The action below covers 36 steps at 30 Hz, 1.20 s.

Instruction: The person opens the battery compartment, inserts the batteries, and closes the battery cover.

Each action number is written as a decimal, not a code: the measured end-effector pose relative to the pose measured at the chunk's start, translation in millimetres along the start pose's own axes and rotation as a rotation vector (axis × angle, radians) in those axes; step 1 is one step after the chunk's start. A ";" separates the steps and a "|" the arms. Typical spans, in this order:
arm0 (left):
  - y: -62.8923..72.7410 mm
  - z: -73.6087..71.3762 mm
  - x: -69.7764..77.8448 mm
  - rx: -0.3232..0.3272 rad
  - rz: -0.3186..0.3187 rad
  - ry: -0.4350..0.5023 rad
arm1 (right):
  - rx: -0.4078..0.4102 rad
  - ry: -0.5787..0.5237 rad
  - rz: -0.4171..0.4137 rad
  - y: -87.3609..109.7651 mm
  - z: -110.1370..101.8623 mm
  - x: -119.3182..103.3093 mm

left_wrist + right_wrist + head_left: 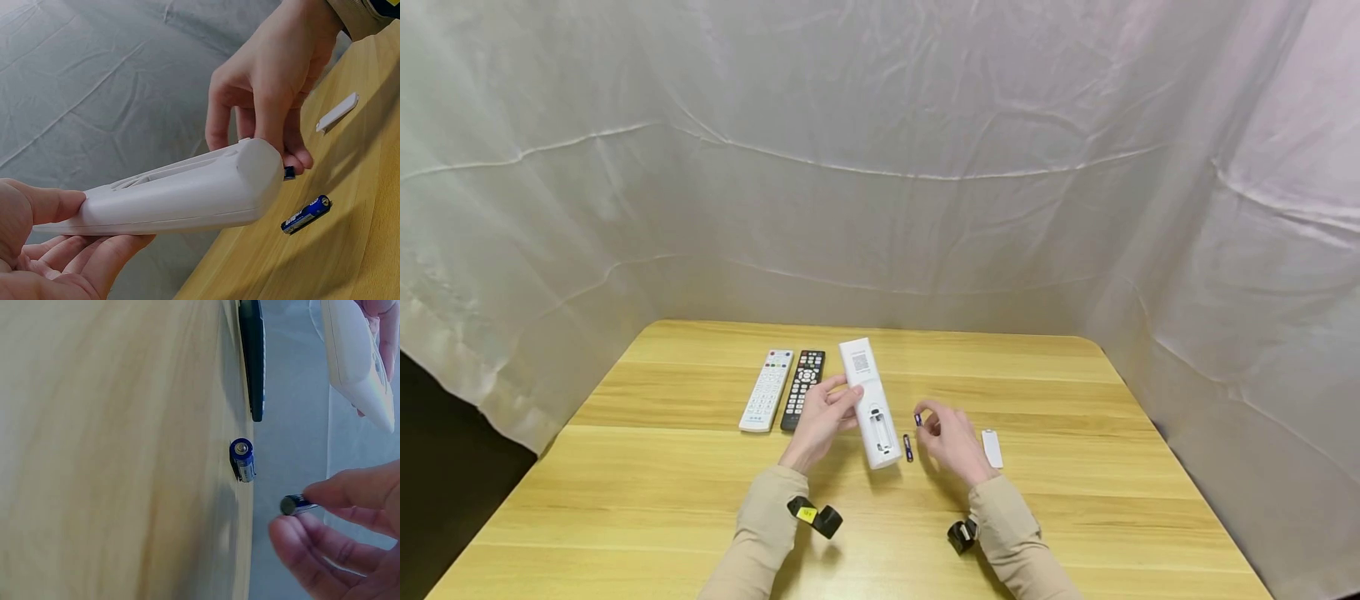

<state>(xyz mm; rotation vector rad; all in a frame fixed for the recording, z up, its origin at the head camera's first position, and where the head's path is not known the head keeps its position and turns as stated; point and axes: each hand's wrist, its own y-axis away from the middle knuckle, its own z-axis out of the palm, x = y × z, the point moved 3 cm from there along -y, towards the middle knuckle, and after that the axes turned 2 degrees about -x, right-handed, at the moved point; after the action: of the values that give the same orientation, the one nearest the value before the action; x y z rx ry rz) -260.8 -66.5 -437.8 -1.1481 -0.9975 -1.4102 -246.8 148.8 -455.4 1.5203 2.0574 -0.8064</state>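
My left hand grips a white remote control above the table, its back turned up and its battery compartment uncovered. No battery shows in that compartment. Thumb and fingers of my right hand pinch a small blue battery just to the right of the remote. Another blue battery lies on the table between the remote and my right hand. Beyond my right hand lies the white battery cover, flat on the wood.
A white remote and a black remote lie side by side, buttons up, left of my left hand. The wooden table is bounded by a pale curtain at the back and sides.
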 end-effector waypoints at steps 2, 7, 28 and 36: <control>0.3 -0.1 0.2 -0.001 -0.002 0.001 | 0.032 -0.020 -0.029 0.4 -0.7 -1.4; 0.8 -0.3 0.3 -0.002 -0.003 -0.003 | 0.117 -0.068 -0.092 0.9 -2.5 -4.9; 1.7 0.0 2.1 0.007 -0.006 -0.005 | 0.301 -0.221 -0.188 1.8 -12.7 -25.5; 1.6 -0.4 2.3 0.003 -0.002 -0.013 | 0.289 -0.291 -0.247 7.8 -15.0 -45.0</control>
<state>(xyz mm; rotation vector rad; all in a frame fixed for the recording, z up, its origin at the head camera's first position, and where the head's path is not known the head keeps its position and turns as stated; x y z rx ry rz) -259.3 -67.6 -435.6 -1.1561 -1.0099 -1.4043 -226.7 129.7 -416.1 1.2076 1.9928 -1.3836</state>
